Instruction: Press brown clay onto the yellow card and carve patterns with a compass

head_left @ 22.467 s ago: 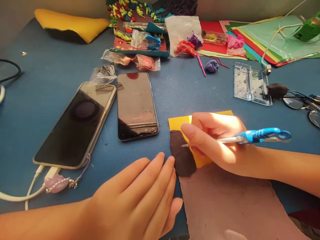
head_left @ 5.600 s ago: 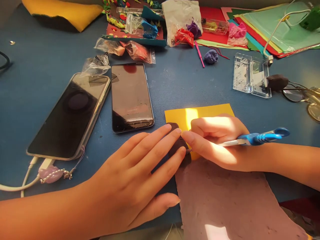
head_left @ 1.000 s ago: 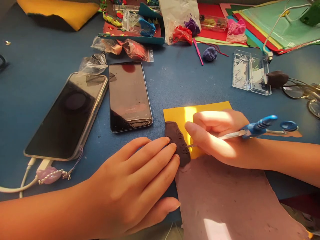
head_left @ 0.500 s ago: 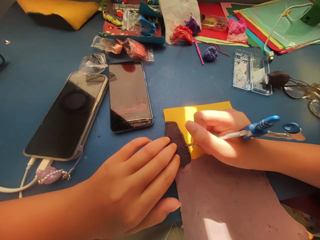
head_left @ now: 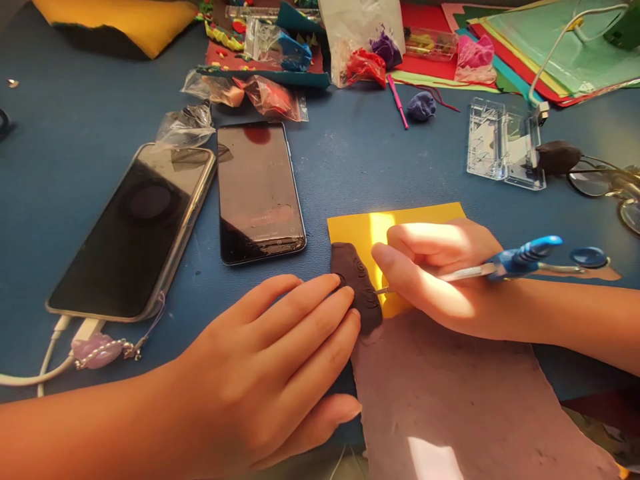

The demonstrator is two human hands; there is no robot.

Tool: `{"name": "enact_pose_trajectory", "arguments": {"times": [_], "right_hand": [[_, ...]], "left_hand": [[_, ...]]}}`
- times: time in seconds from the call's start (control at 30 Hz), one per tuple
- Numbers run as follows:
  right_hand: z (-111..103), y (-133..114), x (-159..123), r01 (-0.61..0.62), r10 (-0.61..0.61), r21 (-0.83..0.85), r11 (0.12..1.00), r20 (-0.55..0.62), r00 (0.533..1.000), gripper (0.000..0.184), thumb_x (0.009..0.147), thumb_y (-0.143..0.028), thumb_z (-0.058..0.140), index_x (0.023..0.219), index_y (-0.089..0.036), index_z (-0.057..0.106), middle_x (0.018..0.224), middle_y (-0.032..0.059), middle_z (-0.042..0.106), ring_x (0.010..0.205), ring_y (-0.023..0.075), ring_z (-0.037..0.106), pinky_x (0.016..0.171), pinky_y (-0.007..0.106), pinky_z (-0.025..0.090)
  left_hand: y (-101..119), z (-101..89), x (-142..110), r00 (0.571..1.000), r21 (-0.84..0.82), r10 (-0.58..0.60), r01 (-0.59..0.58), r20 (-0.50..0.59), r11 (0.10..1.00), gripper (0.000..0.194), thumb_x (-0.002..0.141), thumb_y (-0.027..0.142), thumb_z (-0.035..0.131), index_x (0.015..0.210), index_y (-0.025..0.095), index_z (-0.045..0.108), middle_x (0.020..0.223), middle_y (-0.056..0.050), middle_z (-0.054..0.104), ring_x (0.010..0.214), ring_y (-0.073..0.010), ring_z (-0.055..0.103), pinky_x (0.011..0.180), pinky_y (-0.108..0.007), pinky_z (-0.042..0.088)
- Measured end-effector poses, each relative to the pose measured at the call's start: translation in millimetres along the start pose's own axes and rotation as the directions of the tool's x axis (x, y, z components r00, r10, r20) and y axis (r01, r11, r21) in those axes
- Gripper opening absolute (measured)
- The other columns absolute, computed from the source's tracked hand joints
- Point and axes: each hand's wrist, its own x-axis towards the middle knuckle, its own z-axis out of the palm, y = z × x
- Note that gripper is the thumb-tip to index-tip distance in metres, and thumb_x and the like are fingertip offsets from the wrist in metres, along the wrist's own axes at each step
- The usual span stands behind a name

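My left hand (head_left: pixel 280 373) lies with its fingers stretched out, the fingertips resting on the left side of a dark brown piece of modelling clay (head_left: pixel 369 313). Small curved lines are marked in the clay's surface. My right hand (head_left: pixel 437 267) is closed around a drawing compass (head_left: pixel 520 260) with blue plastic parts and spread legs. Its thin metal point touches the clay's right edge. Under the clay and the right hand is yellow paper (head_left: pixel 350 228). A mauve sheet (head_left: pixel 460 393) with rough edges adjoins the clay below.
Two phones, one black (head_left: pixel 130 233) with cables and one smaller (head_left: pixel 260 193), lie to the left. Behind are bagged clay (head_left: pixel 273 97), a pink stick (head_left: pixel 397 101), a blue-grey clay lump (head_left: pixel 421 105) and coloured sheets (head_left: pixel 560 50). A clear case (head_left: pixel 505 143) and glasses (head_left: pixel 593 180) lie right.
Both hands stay in nearly the same place. The compass's blue end has shifted very slightly to the right and down, while its point remains at the clay.
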Motion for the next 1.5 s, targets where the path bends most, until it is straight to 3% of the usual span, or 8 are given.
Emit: {"name": "enact_pose_trajectory", "arguments": {"times": [0.33,0.77,1.07,1.27,1.5], "right_hand": [[1.9,5.9,-4.7,-0.005,0.005,0.007,1.000,0.019,1.000,0.043,0.094,-0.038,0.040,0.056,-0.021,0.028,0.050,-0.0061,0.025,0.044,0.0072,0.022,0.042,0.023,0.020],[1.1,1.6,-2.5,-0.035,0.036,0.015,0.999,-0.041,0.999,0.040,0.091,-0.035,0.041,0.055,-0.022,0.029,0.049,-0.0066,0.026,0.043,0.0077,0.023,0.041,0.024,0.020],[-1.8,-3.2,-0.7,-0.033,0.033,-0.034,0.999,0.007,0.999,0.040,0.092,-0.030,0.040,0.056,-0.022,0.026,0.050,-0.0067,0.026,0.044,0.0073,0.025,0.041,0.024,0.023],[2.3,2.5,-4.1,0.026,-0.028,-0.025,0.999,-0.080,0.996,0.038,0.092,-0.027,0.040,0.058,-0.022,0.027,0.051,-0.0068,0.027,0.044,0.0072,0.025,0.043,0.024,0.023],[0.5,2.2,-2.2,0.008,-0.009,0.022,1.000,0.031,0.999,0.041,0.092,-0.035,0.041,0.056,-0.021,0.026,0.050,-0.0063,0.024,0.044,0.0078,0.022,0.042,0.024,0.021]], "left_hand": [[-0.1,1.8,-0.8,1.000,-0.009,-0.002,0.002,0.008,1.000,0.038,0.095,0.027,0.045,0.125,0.007,0.057,0.128,-0.015,0.062,0.127,-0.0301,0.050,0.101,-0.045,0.044],[-1.6,-0.7,0.7,1.000,0.013,0.009,-0.009,0.019,1.000,0.036,0.095,0.028,0.045,0.123,0.009,0.059,0.127,-0.014,0.064,0.124,-0.0282,0.053,0.099,-0.042,0.046],[-1.9,-1.1,1.0,1.000,-0.010,0.012,-0.012,0.004,1.000,0.037,0.092,0.030,0.051,0.121,0.009,0.062,0.125,-0.015,0.064,0.121,-0.0297,0.056,0.097,-0.042,0.049],[-2.2,0.0,1.6,1.000,0.011,0.030,-0.030,0.008,0.999,0.040,0.092,0.030,0.052,0.123,0.006,0.058,0.125,-0.016,0.064,0.123,-0.0311,0.053,0.097,-0.044,0.048],[-2.1,-1.0,0.9,1.000,0.011,0.023,-0.023,-0.007,1.000,0.037,0.094,0.030,0.049,0.121,0.007,0.060,0.124,-0.016,0.065,0.122,-0.0302,0.055,0.096,-0.043,0.049]]}}
